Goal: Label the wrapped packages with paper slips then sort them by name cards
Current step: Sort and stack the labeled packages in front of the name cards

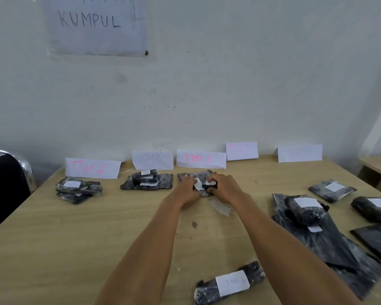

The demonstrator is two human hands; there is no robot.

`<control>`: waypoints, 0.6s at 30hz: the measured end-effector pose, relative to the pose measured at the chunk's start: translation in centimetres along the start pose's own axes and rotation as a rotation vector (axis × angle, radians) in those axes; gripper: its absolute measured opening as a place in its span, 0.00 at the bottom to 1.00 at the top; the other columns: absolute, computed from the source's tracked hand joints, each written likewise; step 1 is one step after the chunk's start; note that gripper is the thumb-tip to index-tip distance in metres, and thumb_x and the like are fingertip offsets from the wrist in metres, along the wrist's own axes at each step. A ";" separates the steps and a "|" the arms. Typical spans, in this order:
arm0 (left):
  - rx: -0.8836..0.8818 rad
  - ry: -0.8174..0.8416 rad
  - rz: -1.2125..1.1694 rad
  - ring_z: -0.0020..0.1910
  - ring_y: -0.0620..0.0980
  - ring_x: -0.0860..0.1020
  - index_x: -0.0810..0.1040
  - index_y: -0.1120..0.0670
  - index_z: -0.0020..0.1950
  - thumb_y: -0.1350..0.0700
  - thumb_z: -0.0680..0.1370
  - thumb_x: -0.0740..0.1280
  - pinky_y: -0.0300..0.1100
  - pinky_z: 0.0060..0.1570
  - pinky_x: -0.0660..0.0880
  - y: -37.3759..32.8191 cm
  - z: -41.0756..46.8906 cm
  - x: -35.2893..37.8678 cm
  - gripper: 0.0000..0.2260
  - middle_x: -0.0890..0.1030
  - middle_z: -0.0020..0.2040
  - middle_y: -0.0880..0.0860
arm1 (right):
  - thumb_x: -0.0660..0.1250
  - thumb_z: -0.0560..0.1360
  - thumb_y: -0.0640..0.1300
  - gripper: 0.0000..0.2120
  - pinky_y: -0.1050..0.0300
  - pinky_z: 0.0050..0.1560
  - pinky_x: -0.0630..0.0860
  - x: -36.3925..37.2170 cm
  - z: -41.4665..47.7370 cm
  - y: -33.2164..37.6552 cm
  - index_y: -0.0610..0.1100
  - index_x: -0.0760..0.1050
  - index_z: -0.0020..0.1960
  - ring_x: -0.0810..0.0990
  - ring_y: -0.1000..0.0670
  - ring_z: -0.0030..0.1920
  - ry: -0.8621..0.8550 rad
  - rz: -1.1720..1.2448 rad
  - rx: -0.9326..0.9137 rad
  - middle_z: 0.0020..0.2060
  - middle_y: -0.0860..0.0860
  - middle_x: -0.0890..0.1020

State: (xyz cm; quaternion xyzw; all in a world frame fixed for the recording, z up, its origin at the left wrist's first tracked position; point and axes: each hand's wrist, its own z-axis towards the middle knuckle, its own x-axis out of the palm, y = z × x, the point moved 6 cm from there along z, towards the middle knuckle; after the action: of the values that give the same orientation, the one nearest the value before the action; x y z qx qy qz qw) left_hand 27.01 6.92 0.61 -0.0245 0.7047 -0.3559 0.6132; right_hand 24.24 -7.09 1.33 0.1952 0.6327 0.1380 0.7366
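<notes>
Both arms reach far over the wooden table point(75, 238). My left hand point(186, 191) and my right hand point(223, 188) are closed on small black wrapped packages point(204, 186) with white slips, on top of a flat black package point(189, 175) in front of the "Tim C" name card point(201, 159). Labelled piles lie before the "Tim A" card point(92, 168) and the "Tim B" card point(152, 160). Two more cards point(242, 150) point(300, 153) stand to the right, with no package in front of them. A rolled package with a slip point(229, 283) lies near me.
At the right lie several black packages with slips point(305, 209) point(332, 190) point(373, 208) and flat black bags point(330, 247). A clear tape scrap point(220, 206) sits under my right wrist. A black chair point(7, 183) stands at the left. A paper sign point(95, 25) hangs on the wall.
</notes>
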 end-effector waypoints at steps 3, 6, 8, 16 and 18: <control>-0.030 -0.018 -0.065 0.78 0.54 0.54 0.59 0.61 0.77 0.53 0.79 0.65 0.46 0.72 0.56 0.7 1.3 0.0 0.30 0.53 0.79 0.56 | 0.70 0.74 0.46 0.13 0.54 0.52 0.75 0.2 1.5 -0.2 0.49 0.75 0.58 0.77 0.44 0.56 0.000 0.002 -0.011 0.57 0.45 0.81; -0.070 -0.099 -0.172 0.78 0.52 0.55 0.59 0.60 0.78 0.52 0.82 0.60 0.46 0.72 0.57 1.4 2.2 -0.1 0.27 0.59 0.78 0.55 | 0.70 0.74 0.47 0.14 0.52 0.53 0.75 0.3 2.5 -0.2 0.49 0.76 0.58 0.78 0.44 0.55 -0.010 -0.003 -0.029 0.56 0.46 0.81; -0.088 -0.161 -0.182 0.76 0.52 0.59 0.61 0.61 0.76 0.55 0.83 0.58 0.44 0.71 0.59 1.7 2.6 -0.2 0.23 0.65 0.76 0.56 | 0.71 0.74 0.49 0.14 0.52 0.53 0.76 0.4 2.9 -0.3 0.49 0.76 0.58 0.78 0.45 0.53 -0.015 0.004 -0.030 0.55 0.46 0.81; -0.092 -0.251 -0.031 0.76 0.56 0.58 0.69 0.60 0.73 0.58 0.82 0.58 0.46 0.73 0.56 1.6 3.2 0.3 0.19 0.59 0.77 0.60 | 0.68 0.76 0.48 0.14 0.52 0.53 0.75 1.1 2.9 -0.7 0.49 0.75 0.61 0.78 0.44 0.54 -0.033 0.022 -0.026 0.57 0.46 0.81; -0.103 -0.240 0.051 0.78 0.56 0.50 0.70 0.55 0.73 0.55 0.83 0.56 0.49 0.75 0.50 1.8 3.1 0.6 0.18 0.53 0.79 0.60 | 0.67 0.77 0.47 0.15 0.53 0.53 0.75 1.3 2.6 -0.7 0.49 0.75 0.63 0.78 0.44 0.54 -0.040 0.019 -0.031 0.57 0.44 0.81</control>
State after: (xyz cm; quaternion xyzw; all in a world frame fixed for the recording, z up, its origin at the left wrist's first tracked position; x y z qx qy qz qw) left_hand 30.31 6.48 -0.81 -0.0804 0.6439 -0.2983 0.6999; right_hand 26.93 -7.38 0.23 0.1925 0.6137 0.1505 0.7508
